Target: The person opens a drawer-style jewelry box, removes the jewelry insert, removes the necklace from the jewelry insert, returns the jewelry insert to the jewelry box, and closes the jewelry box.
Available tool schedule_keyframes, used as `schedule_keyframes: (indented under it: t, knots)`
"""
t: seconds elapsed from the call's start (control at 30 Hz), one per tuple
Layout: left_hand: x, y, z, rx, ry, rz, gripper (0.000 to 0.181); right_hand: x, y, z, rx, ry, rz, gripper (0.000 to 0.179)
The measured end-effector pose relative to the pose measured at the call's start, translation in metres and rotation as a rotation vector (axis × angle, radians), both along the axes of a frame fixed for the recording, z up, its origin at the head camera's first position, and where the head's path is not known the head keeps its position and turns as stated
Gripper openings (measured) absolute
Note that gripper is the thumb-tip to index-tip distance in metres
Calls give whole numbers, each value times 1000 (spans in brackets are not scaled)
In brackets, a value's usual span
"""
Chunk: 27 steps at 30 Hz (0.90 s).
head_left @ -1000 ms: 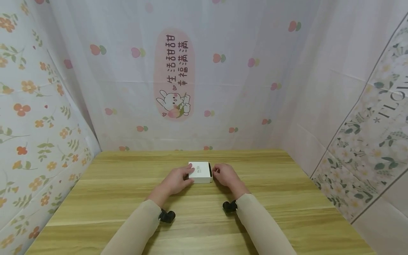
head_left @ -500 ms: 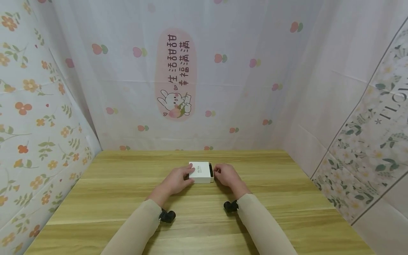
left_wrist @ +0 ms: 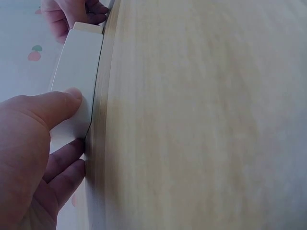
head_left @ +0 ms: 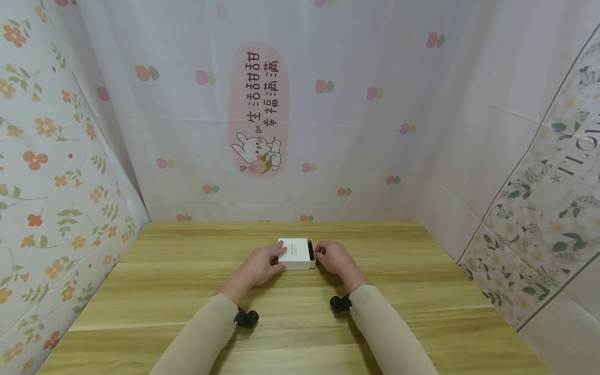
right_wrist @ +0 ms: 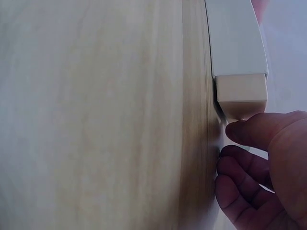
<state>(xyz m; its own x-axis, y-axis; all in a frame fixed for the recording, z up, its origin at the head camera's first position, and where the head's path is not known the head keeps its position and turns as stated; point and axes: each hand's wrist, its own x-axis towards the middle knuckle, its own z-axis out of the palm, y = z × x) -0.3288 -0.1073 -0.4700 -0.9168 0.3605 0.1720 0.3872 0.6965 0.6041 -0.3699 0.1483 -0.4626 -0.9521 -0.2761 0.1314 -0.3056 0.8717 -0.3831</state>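
A small white drawer box [head_left: 294, 254] with faint lettering on its lid lies on the table. Its cream inner drawer [right_wrist: 242, 88] sticks out a little on the right, and a dark strip of its inside shows from above. My left hand [head_left: 258, 264] grips the left end of the outer sleeve [left_wrist: 79, 64], thumb along the near side and other fingers on the top and far end. At the drawer's right end, my right hand [head_left: 332, 256] has its thumb against the front edge with the fingers curled; the exact pinch point is hidden.
The wood-grain table [head_left: 300, 323] spreads around the box. Behind it hangs a printed curtain [head_left: 300, 198], and patterned cloths [head_left: 61, 208] stand along the sides. A small black camera [head_left: 246, 318] is strapped to each wrist.
My right hand has shifted slightly right, and the drawer has slid a little further out of the sleeve. The left hand stays in place on the box.
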Motion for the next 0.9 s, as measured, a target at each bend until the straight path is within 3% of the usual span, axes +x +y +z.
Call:
schedule_keyframes:
  t: [0.67,0.9]
  knots:
    - [0,0,1,10,-6,4,56,0,3,4,39,-4,0,12]
    - [2,-1,1,4,21,-6,56,1,4,6,30,-7,3,12]
